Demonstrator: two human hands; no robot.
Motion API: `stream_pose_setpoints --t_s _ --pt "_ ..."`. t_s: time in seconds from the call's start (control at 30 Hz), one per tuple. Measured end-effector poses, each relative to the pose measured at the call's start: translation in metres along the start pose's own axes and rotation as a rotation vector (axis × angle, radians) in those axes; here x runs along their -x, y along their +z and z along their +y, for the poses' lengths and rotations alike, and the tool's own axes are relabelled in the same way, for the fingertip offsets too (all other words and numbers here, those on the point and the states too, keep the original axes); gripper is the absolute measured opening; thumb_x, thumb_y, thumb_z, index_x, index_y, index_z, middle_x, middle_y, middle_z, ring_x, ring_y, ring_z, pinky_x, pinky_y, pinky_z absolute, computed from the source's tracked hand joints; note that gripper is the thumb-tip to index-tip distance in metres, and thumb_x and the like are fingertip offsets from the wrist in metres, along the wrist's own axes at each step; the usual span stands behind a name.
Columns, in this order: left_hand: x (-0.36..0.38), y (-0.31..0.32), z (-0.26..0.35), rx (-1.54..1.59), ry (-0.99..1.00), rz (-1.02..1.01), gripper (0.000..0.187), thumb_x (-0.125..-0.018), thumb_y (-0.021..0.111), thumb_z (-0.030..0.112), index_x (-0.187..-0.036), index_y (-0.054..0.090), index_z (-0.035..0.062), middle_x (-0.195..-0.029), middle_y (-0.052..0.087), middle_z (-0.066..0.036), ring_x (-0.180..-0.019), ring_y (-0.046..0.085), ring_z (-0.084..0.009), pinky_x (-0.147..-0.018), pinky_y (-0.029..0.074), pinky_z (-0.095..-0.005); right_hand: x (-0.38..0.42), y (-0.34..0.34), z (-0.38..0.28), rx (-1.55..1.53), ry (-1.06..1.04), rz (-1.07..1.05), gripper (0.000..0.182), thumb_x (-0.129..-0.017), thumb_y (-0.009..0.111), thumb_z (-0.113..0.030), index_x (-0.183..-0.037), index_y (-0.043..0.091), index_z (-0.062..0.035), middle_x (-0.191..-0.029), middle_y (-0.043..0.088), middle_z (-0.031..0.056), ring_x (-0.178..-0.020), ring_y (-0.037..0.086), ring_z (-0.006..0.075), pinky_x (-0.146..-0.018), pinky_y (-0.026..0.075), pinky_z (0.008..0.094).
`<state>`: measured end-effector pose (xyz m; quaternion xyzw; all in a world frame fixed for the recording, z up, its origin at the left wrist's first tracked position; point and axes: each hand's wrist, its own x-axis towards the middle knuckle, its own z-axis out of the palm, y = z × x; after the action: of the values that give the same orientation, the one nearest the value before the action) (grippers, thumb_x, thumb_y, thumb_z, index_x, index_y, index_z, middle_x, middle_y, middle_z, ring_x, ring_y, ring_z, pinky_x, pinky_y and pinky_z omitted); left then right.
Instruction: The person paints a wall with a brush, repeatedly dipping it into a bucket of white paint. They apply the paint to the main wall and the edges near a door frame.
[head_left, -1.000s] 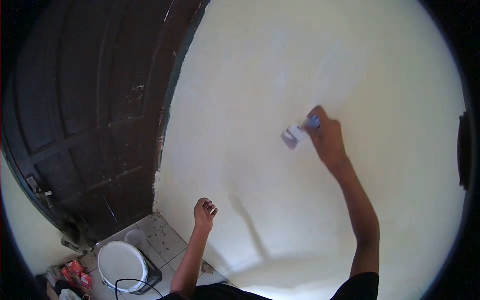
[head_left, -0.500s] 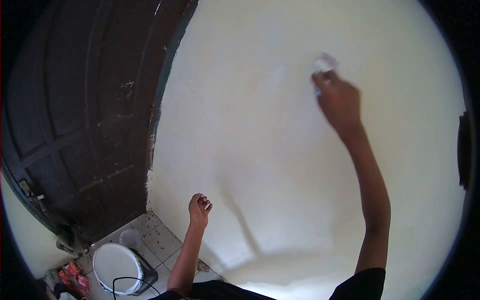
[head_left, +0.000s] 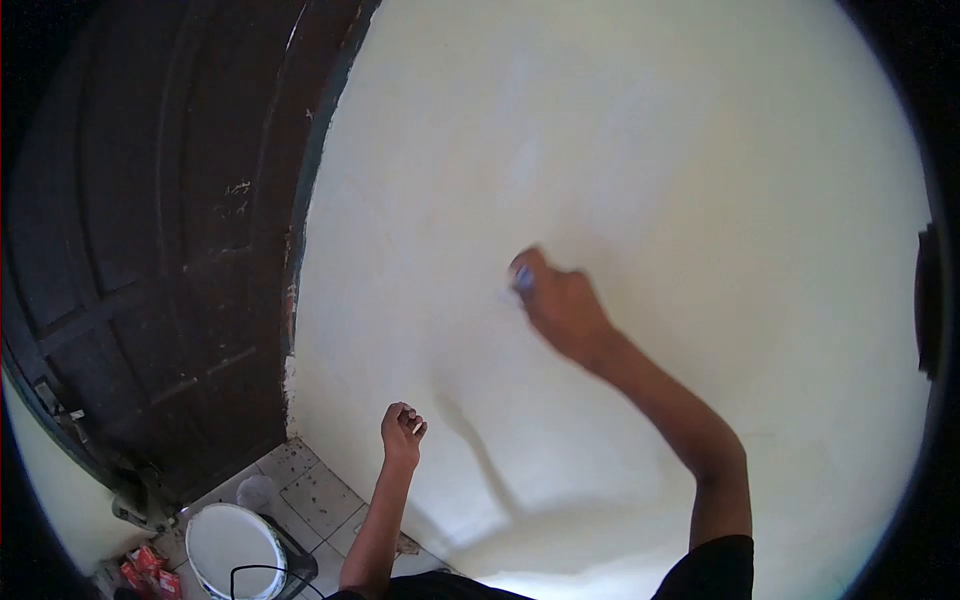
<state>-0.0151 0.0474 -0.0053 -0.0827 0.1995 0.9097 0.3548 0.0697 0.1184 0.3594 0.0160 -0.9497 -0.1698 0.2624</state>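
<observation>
My right hand is closed on a small white-and-blue piece, perhaps a folded sheet; its material is too blurred to make out. Hand and piece are at the middle of the pale cream wall, where faint whitish smears show. Lower left, my left hand is held up in front of the wall with its fingers curled in. A tiny pale spot shows at those fingers, but what they hold, if anything, cannot be made out.
A dark wooden door stands at the left. Below it, a white-topped bucket with a thin black cable in front is on the tiled floor, near red packets and a clear plastic bag. A dark object edges the right.
My right hand has swept down and left across the wall with the white-and-blue piece. My left hand stays nearly where it was. The view has shifted slightly.
</observation>
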Motion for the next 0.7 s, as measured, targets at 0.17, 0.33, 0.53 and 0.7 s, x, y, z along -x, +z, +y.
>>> stream_pose_setpoints --t_s 0.17,0.33,0.53,0.7 --pt "0.007 0.0 0.001 0.004 -0.006 0.013 0.016 -0.089 0.052 0.025 -0.076 0.047 0.0173 -0.071 0.049 0.003 -0.069 0.048 -0.0131 -0.075 0.041 -0.0347 -0.069 -0.097 0.075 0.009 0.004 0.296 0.03 -0.085 0.063 -0.011 -0.107 0.043 -0.0075 -0.069 0.061 0.0214 -0.069 0.062 0.042 -0.061 0.048 0.0497" --pt "0.008 -0.002 0.007 -0.013 0.004 0.033 0.016 -0.089 0.052 0.025 -0.076 0.047 0.0173 -0.071 0.049 0.003 -0.069 0.048 -0.0131 -0.075 0.041 -0.0347 -0.108 -0.168 0.094 0.235 -0.108 0.484 0.028 -0.086 0.061 -0.008 -0.106 0.042 -0.0063 -0.072 0.063 0.0209 -0.07 0.063 0.0406 -0.06 0.049 0.0473" --pt "0.008 -0.005 0.015 0.015 0.017 0.028 0.016 -0.089 0.052 0.025 -0.076 0.047 0.017 -0.07 0.048 0.003 -0.069 0.048 -0.0133 -0.074 0.041 -0.0349 -0.108 -0.185 0.094 0.657 -0.209 0.629 0.021 -0.087 0.054 -0.004 -0.107 0.049 -0.0089 -0.086 0.065 0.0154 -0.068 0.065 0.0315 -0.056 0.053 0.0395" --pt "0.009 -0.006 0.015 -0.017 0.034 -0.005 0.015 -0.088 0.053 0.025 -0.076 0.047 0.0167 -0.07 0.049 0.002 -0.068 0.048 -0.0137 -0.074 0.042 -0.0354 -0.074 -0.114 0.106 0.896 -0.369 0.232 0.036 -0.084 0.054 -0.007 -0.119 0.053 -0.0154 -0.086 0.058 0.013 -0.073 0.064 0.0242 -0.053 0.053 0.0352"
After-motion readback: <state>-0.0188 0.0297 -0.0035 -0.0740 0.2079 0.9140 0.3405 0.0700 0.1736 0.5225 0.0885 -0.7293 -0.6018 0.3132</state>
